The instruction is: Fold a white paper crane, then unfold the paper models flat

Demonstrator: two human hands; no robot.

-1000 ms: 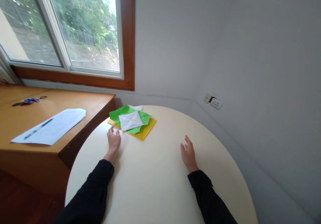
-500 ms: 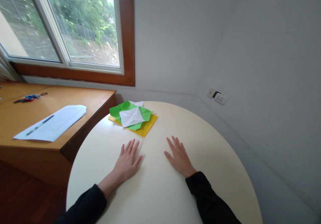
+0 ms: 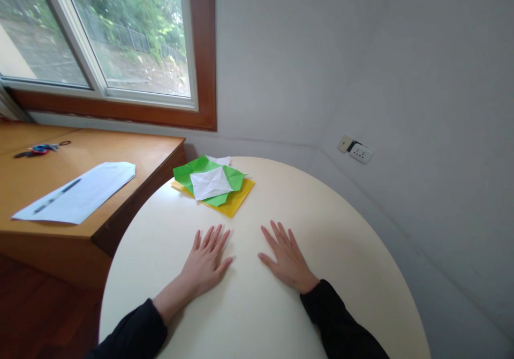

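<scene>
My left hand (image 3: pixel 205 261) lies palm down with its fingers spread on the round cream table (image 3: pixel 249 316). To its right, my right hand (image 3: pixel 287 258) rests the same way, fingers apart. Neither holds anything. Beyond the left hand, at the table's far left, is a small stack of paper: a creased white sheet (image 3: pixel 211 182) on top, a creased green sheet (image 3: pixel 188 172) under it, and a yellow sheet (image 3: pixel 240 198) at the bottom. Another white piece (image 3: pixel 219 161) pokes out behind the green one. Both hands are apart from the stack.
A wooden desk (image 3: pixel 160 152) adjoins on the left. On it lie white paper (image 3: pixel 100 187) with a dark pen (image 3: pixel 58 195) across it, and scissors (image 3: pixel 42 149). Walls stand behind and to the right, with a socket (image 3: pixel 361 153). A window is at the upper left.
The view has shifted slightly. My hands have come a little closer to each other, both still flat and spread. The paper stack is unchanged.
</scene>
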